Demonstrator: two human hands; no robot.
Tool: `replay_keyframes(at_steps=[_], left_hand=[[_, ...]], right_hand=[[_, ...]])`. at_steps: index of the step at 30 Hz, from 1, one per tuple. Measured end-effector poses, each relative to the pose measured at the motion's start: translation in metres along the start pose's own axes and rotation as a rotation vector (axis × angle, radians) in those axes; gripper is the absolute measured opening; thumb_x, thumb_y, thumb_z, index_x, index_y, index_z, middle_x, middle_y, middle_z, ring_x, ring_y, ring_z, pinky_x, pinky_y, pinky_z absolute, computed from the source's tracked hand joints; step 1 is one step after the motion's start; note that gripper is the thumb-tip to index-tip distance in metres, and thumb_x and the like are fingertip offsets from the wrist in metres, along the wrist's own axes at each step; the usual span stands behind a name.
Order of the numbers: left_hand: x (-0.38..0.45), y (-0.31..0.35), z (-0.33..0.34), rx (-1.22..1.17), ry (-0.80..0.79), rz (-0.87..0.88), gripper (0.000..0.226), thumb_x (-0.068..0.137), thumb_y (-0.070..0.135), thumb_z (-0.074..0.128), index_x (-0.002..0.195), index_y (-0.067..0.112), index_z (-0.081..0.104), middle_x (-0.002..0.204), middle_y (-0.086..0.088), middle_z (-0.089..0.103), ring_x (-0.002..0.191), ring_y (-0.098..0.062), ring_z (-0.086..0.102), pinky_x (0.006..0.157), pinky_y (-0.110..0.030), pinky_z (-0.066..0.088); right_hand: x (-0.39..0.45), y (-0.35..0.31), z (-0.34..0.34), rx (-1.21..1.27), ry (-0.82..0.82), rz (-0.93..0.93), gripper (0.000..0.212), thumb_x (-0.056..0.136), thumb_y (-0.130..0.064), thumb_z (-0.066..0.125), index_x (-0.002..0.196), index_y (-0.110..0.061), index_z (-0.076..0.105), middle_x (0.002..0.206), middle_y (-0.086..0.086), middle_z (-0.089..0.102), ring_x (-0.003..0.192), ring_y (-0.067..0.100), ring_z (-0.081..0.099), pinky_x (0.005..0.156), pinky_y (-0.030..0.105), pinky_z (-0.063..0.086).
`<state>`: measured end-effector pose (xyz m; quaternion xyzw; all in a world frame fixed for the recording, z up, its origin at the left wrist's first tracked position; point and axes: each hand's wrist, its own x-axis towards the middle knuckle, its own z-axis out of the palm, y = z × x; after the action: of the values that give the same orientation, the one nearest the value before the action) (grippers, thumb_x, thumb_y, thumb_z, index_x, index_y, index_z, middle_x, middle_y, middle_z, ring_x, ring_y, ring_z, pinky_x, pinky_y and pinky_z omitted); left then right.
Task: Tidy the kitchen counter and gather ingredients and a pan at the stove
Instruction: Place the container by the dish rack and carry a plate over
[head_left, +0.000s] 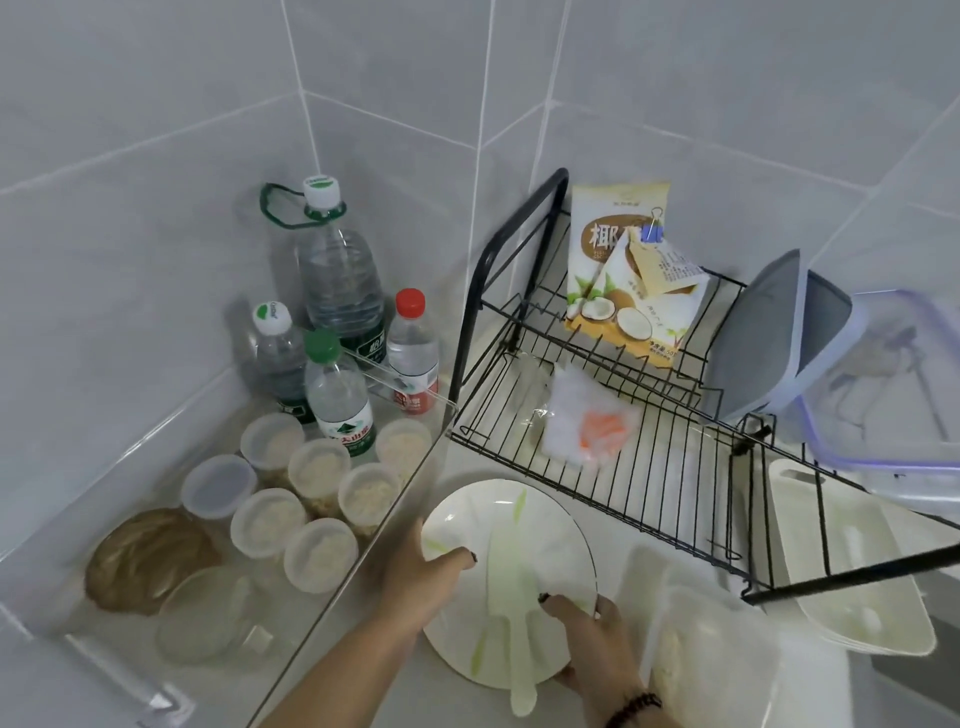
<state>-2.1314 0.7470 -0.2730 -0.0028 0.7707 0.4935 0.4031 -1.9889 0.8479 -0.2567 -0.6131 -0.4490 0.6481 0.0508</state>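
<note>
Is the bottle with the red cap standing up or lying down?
Standing up. The red-capped bottle is upright in the clear bin, cap on top.

A round white plate (519, 545) with pale green leaf streaks and a thin dark rim is tilted, with a pale utensil (514, 623) lying across its face

rack (623, 467) overhangs plate (519, 525), bin wall (363, 545) left

You have four water bottles (340, 280) in the corner, seven small lidded tubs (318, 470) in the clear bin, one white plate (506, 582), one coconut powder bag (621, 275), and one black wire rack (649, 467).
</note>
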Motion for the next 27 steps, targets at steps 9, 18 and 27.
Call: replay_keyframes(at_steps=[9, 18, 27], left_hand=[[0.009, -0.005, 0.007, 0.135, 0.056, -0.002, 0.066, 0.045, 0.046, 0.063, 0.108, 0.027, 0.054, 0.101, 0.004, 0.066, 0.096, -0.016, 0.062, 0.087, -0.04, 0.053], [-0.01, -0.019, 0.003, 0.359, 0.153, 0.138, 0.065, 0.054, 0.04, 0.06, 0.114, 0.019, 0.047, 0.115, -0.001, 0.054, 0.115, -0.025, 0.049, 0.096, -0.044, 0.044], [-0.053, -0.035, 0.016, 0.861, 0.008, 0.352, 0.042, 0.09, 0.042, 0.047, 0.131, 0.037, 0.043, 0.133, 0.015, 0.039, 0.13, -0.013, 0.029, 0.104, -0.027, 0.029]], right_hand=[[0.001, 0.012, 0.007, 0.087, 0.036, -0.043, 0.035, 0.068, -0.015, 0.075, 0.097, -0.019, 0.057, 0.099, 0.006, 0.066, 0.094, 0.028, 0.063, 0.089, 0.054, 0.052], [0.01, 0.021, 0.016, 0.131, 0.022, -0.041, 0.06, 0.047, -0.028, 0.073, 0.105, -0.017, 0.06, 0.099, 0.005, 0.07, 0.094, 0.028, 0.066, 0.086, 0.053, 0.054], [0.0, 0.017, 0.024, 0.166, 0.017, -0.019, 0.029, 0.074, -0.014, 0.072, 0.098, -0.017, 0.055, 0.095, 0.011, 0.066, 0.088, 0.032, 0.065, 0.083, 0.057, 0.055]])
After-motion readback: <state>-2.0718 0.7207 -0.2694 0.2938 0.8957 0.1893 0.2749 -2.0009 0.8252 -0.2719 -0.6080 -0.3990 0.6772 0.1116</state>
